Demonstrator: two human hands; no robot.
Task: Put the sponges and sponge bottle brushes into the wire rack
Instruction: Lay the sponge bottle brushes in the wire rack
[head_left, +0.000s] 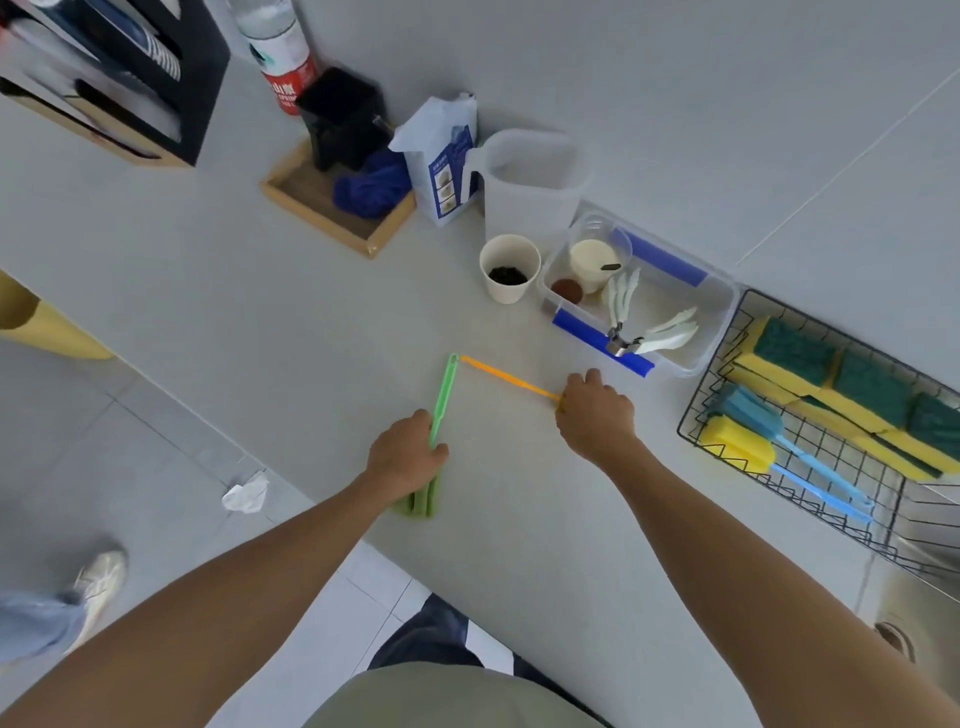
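Observation:
A green sponge bottle brush (442, 395) lies on the counter, its sponge end under my left hand (405, 454), which is closed around it. An orange bottle brush (506, 378) lies to its right, handle pointing left; my right hand (595, 410) grips its sponge end, which is hidden. The black wire rack (696, 410) stands at the right edge over a sink. Inside it lie several yellow-green sponges (826, 374), a blue bottle brush (753, 410) and a yellow bottle brush (737, 449) with a blue handle.
A clear plastic bin (722, 312) with blue handles holds a cup and white utensils, just left of the rack. A paper cup (509, 267), a clear pitcher (530, 182), a white bag (441, 156) and a wooden tray (322, 213) stand behind. The counter edge runs diagonally at lower left.

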